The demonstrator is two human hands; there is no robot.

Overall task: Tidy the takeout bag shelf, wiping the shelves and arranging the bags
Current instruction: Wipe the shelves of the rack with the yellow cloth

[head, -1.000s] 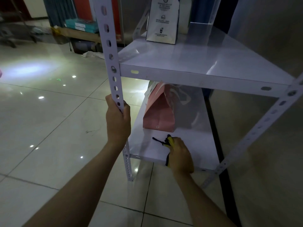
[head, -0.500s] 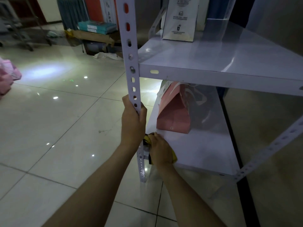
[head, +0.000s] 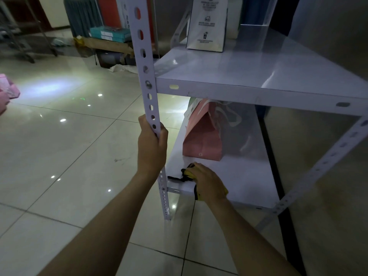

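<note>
Left hand (head: 152, 144) fist-curled with arm raised; right hand (head: 208, 181) palm-down, fingers bent.

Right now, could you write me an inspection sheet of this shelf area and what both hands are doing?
Surface: lower shelf white, bare at the front.
Job's things: yellow cloth under the right hand; pink bag standing behind it; white bag on the upper shelf.
Clutter: boxes stacked across the room.
Grippers: left hand grips the shelf post; right hand presses the cloth down.
Cables: nothing seen.
Surroundings: glossy tiled floor, dim light.
</note>
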